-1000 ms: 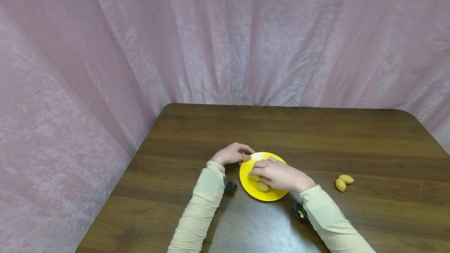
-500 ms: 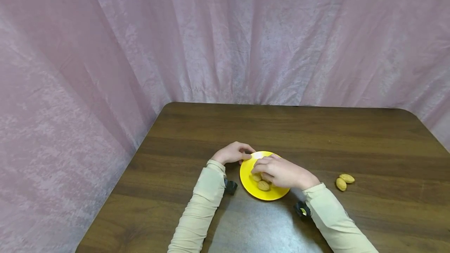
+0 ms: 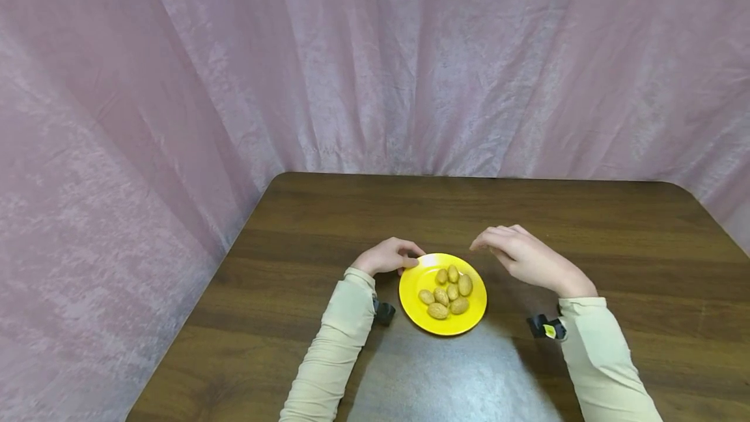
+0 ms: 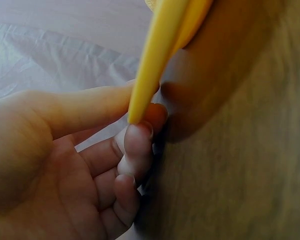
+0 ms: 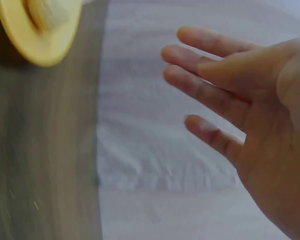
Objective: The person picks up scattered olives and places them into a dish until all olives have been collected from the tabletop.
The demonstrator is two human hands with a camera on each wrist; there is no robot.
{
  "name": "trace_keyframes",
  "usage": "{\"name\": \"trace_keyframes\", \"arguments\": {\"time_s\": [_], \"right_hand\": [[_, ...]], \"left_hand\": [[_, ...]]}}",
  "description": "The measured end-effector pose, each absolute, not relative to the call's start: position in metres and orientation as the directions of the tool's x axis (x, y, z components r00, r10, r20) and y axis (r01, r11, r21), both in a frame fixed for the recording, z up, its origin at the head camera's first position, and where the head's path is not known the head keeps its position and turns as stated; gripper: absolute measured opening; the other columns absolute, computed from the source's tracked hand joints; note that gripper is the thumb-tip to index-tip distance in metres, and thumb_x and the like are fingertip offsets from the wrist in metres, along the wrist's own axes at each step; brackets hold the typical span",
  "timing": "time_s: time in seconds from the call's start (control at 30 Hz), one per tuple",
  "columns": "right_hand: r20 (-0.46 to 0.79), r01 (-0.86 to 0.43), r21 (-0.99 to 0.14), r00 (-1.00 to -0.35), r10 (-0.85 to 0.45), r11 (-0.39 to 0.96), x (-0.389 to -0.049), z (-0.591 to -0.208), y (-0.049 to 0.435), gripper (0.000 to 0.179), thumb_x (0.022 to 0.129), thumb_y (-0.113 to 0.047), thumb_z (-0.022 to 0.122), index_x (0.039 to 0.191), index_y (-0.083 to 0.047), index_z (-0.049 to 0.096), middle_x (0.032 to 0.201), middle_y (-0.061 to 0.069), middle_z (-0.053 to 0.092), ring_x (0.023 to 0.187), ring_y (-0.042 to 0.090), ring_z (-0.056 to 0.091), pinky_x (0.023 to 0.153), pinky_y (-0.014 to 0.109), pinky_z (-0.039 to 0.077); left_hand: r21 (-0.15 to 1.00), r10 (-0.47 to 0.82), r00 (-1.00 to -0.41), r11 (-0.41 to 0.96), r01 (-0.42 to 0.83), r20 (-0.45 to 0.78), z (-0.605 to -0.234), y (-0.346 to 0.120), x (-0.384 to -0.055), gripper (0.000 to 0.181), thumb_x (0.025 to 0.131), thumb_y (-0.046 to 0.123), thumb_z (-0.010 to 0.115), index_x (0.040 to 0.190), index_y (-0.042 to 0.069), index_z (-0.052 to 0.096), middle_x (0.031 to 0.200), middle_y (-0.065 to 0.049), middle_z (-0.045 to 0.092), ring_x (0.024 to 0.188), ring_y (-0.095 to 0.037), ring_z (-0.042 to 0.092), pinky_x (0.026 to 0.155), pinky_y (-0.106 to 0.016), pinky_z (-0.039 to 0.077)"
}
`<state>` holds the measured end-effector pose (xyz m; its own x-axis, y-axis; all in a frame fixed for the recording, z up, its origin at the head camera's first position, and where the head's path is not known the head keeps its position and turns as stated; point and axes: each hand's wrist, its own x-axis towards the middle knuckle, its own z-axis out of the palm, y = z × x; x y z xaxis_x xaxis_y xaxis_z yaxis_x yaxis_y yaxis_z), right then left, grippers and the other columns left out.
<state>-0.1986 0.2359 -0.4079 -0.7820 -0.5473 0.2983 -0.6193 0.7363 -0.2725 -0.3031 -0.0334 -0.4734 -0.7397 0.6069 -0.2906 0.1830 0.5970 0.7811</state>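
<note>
A yellow plate stands on the wooden table, bearing several tan, oval, pitted nuts that look like almonds in their shells. At its far left rim, my left hand pinches the plate. The left wrist view shows the thumb on one face of the yellow rim and fingertips against the other. To the right of the plate, my right hand is held above the table with nothing in it. In the right wrist view its fingers are spread, and the plate's edge appears at top left.
The brown table extends around the plate, with rounded far corners. Pink curtains hang behind it and along the left. A black wrist camera is worn on the left arm, another on the right.
My right hand has lifted from the nuts and moved right, uncovering those on the plate. Two loose nuts on the right are now hidden behind the right arm. My left hand stays at the rim.
</note>
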Motion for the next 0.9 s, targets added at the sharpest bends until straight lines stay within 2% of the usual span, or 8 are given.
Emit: {"name": "trace_keyframes", "arguments": {"time_s": [0.07,0.27,0.37,0.47,0.57,0.73,0.9], "right_hand": [[0.306,-0.605,-0.262,-0.791,-0.530,0.752,-0.197,-0.404,0.247,0.028,0.089,0.007,0.059,0.107,-0.012,0.068,0.101,-0.002,0.069,0.095,0.017,0.064,0.087,0.042,0.044],[0.374,-0.590,-0.245,-0.790,-0.486,0.769,-0.194,-0.399,0.279,0.025,0.084,0.006,0.067,0.102,-0.010,0.069,0.096,-0.002,0.071,0.085,0.014,0.066,0.074,0.031,0.054],[0.360,-0.549,-0.276,-0.820,-0.445,0.789,-0.191,-0.397,0.294,0.026,0.084,0.006,0.067,0.104,-0.010,0.068,0.098,-0.001,0.071,0.086,0.016,0.067,0.073,0.029,0.054],[0.307,-0.494,-0.315,-0.861,-0.406,0.811,-0.187,-0.397,0.308,0.027,0.086,0.005,0.065,0.109,-0.009,0.066,0.099,0.000,0.071,0.089,0.017,0.067,0.073,0.029,0.054],[0.248,-0.448,-0.345,-0.891,-0.380,0.825,-0.183,-0.399,0.321,0.028,0.088,0.002,0.064,0.113,-0.010,0.064,0.098,-0.002,0.070,0.089,0.010,0.065,0.071,0.028,0.052],[0.157,-0.413,-0.389,-0.911,-0.382,0.823,-0.178,-0.407,0.344,0.028,0.087,-0.003,0.067,0.115,-0.008,0.063,0.096,-0.002,0.067,0.087,-0.001,0.059,0.071,0.027,0.051],[-0.013,-0.331,-0.451,-0.926,-0.377,0.829,-0.176,-0.413,0.362,0.031,0.088,-0.011,0.068,0.117,-0.002,0.061,0.101,0.004,0.068,0.088,-0.001,0.059,0.071,0.024,0.049]], "left_hand": [[0.780,0.604,-0.741,0.600,0.178,-0.295,-0.474,-0.033,-0.303,0.027,0.096,0.017,0.060,0.121,0.014,0.067,0.085,-0.004,0.064,0.066,-0.015,0.054,0.065,-0.024,0.046],[0.777,0.601,-0.743,0.603,0.182,-0.293,-0.473,-0.033,-0.303,0.027,0.095,0.017,0.060,0.121,0.013,0.068,0.086,-0.005,0.065,0.066,-0.015,0.054,0.064,-0.024,0.046],[0.778,0.602,-0.743,0.601,0.182,-0.291,-0.471,-0.032,-0.303,0.027,0.096,0.016,0.060,0.121,0.013,0.067,0.087,-0.005,0.064,0.065,-0.015,0.054,0.063,-0.023,0.046],[0.779,0.604,-0.742,0.599,0.183,-0.290,-0.470,-0.032,-0.302,0.027,0.096,0.016,0.060,0.122,0.013,0.067,0.087,-0.005,0.065,0.066,-0.015,0.054,0.064,-0.023,0.046],[0.775,0.604,-0.743,0.604,0.188,-0.290,-0.470,-0.032,-0.302,0.027,0.096,0.016,0.060,0.122,0.013,0.067,0.087,-0.005,0.065,0.066,-0.014,0.054,0.064,-0.023,0.046],[0.771,0.604,-0.745,0.605,0.197,-0.283,-0.471,-0.031,-0.301,0.028,0.096,0.015,0.060,0.122,0.012,0.067,0.088,-0.006,0.065,0.065,-0.014,0.053,0.064,-0.023,0.046],[0.779,0.605,-0.744,0.598,0.191,-0.282,-0.471,-0.031,-0.300,0.028,0.096,0.016,0.059,0.123,0.012,0.066,0.089,-0.006,0.065,0.065,-0.014,0.053,0.064,-0.023,0.046]]}}
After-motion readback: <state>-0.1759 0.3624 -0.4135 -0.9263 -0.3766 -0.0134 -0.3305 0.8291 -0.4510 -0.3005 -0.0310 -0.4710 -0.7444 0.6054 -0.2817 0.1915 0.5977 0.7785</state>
